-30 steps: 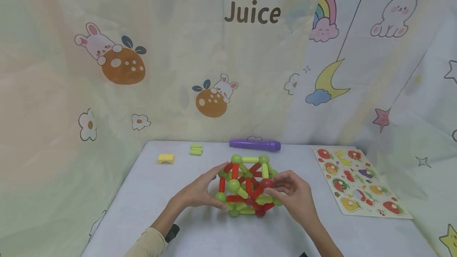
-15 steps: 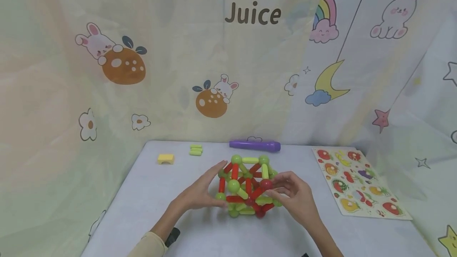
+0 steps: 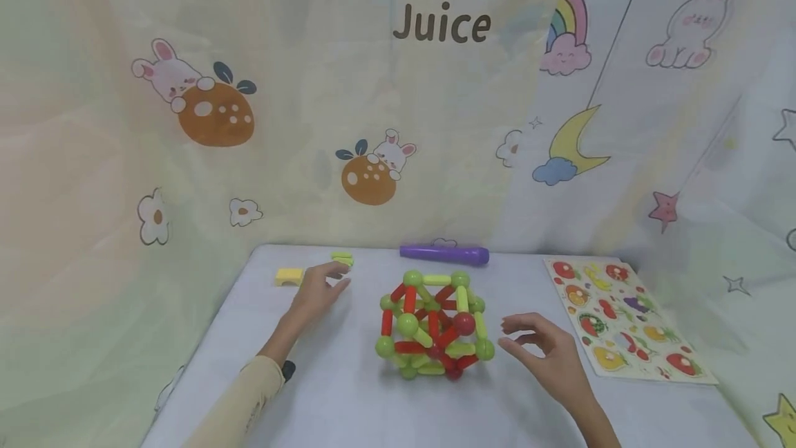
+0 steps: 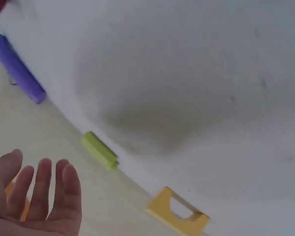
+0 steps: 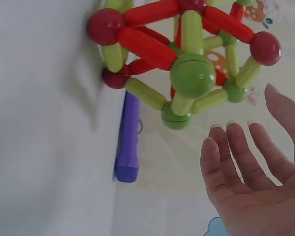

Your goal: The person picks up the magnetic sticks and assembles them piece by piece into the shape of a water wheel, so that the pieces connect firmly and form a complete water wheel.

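Observation:
A framework of red and green balls joined by red and lime rods, a ball-and-stick model [image 3: 433, 347], stands on the middle of the table. My left hand [image 3: 318, 290] is held over the back left of the table, fingers relaxed and nothing in them. It is nearest to the lime rods [image 3: 342, 256], which it partly overlaps in the head view; in the left wrist view the rods [image 4: 99, 151] lie beyond its fingertips. To the right of the model, my right hand [image 3: 547, 351] hangs in the air with loosely bent fingers, apart from it and holding nothing.
A yellow arched block [image 3: 289, 276] lies at the back left, just beside my left hand. Along the back edge lies a purple toy microphone [image 3: 444, 254]. A fruit puzzle board [image 3: 622, 323] covers the right side. A printed curtain [image 3: 298, 88] hangs behind the table [image 3: 249, 337].
Both hands have come off the ball-and-stick model. My left hand has gone back and left toward the lime rods; my right hand has drawn away to the right. The model stays in place.

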A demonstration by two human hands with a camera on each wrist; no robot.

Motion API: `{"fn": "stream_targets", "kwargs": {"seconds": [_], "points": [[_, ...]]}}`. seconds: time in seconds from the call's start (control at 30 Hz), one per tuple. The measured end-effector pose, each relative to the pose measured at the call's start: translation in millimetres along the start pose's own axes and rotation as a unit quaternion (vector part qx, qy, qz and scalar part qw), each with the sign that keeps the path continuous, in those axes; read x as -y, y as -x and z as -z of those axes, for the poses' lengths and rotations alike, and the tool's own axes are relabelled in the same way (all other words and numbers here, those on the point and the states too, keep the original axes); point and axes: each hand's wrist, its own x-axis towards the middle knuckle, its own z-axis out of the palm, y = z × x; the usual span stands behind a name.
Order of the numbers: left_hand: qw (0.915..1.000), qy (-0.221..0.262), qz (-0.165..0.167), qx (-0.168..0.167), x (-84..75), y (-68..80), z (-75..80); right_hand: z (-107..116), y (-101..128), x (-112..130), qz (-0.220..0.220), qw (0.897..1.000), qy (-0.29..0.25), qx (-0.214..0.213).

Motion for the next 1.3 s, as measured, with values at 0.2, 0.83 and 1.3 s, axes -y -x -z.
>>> {"fn": "stream_targets", "kwargs": {"seconds": [0.2,0.83,1.3], "points": [[0.9951,-0.09,0.032,-0.023,33.1,-37.7,2.8,-2.0,4.9,-14.3,-0.025,1.0,0.005,0.003],[0.9936,-0.112,0.006,-0.014,71.6,-64.0,-12.1,-8.0,5.6,-32.1,-0.023,0.998,-0.054,0.04],[0.99,0.135,0.033,-0.026,-1.6,25.6,-5.0,-16.7,7.0,-28.1,-0.009,0.996,-0.07,0.05]]}}
